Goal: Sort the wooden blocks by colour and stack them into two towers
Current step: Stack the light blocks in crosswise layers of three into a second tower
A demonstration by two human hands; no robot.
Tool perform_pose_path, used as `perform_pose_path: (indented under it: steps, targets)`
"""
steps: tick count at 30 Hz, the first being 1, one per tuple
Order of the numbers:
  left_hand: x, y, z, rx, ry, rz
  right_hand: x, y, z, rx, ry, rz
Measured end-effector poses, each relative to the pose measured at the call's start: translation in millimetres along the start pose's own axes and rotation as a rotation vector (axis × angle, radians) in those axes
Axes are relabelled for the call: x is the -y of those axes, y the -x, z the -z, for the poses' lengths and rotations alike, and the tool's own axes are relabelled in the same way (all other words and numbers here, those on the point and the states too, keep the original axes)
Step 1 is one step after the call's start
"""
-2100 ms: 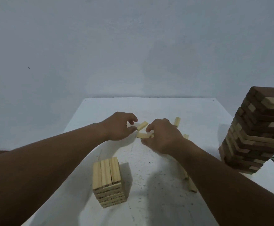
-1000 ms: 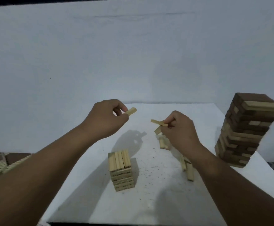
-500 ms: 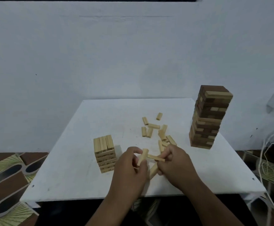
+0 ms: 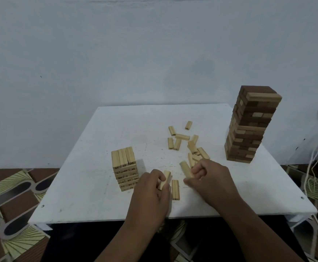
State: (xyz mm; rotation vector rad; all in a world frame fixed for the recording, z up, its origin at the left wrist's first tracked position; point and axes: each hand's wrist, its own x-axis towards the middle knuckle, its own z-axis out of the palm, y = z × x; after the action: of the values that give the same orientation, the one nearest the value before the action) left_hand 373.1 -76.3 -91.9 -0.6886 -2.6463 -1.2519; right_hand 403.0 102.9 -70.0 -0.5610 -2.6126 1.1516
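Observation:
A short tower of light wooden blocks (image 4: 124,168) stands at the left of the white table (image 4: 90,148). A tall tower of mixed dark and light blocks (image 4: 249,125) rises at the right. Several loose light blocks (image 4: 180,140) lie scattered between them. My left hand (image 4: 150,193) is closed on a light block (image 4: 164,179) near the front edge. My right hand (image 4: 211,178) grips another light block (image 4: 186,169). A third light block (image 4: 175,189) lies flat on the table between the hands.
A pale wall stands behind the table. Patterned floor tiles (image 4: 12,195) show at the left. White cords (image 4: 317,167) hang off the right side. The table's front edge runs just under my wrists.
The two blocks, crossed together half a second ago, are now apart, one in each hand. A third block now lies on the table between my hands. The hands stayed near the front edge.

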Motion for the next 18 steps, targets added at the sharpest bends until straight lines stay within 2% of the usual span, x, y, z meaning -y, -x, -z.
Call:
perform_pose_path:
  steps: [6,12,18]
  targets:
    - [0.4,-1.3,-1.7,0.081,-0.158,0.033,1.7,3.3,0.2,0.141,0.133,-0.004]
    - [5.0,-2.2,0.9,0.122,-0.102,-0.013,4.2,2.1,0.8,0.203,0.382,0.041]
    - [8.4,-1.7,4.8,0.201,-0.113,-0.056,1.3,3.0,2.3,0.295,0.251,0.110]
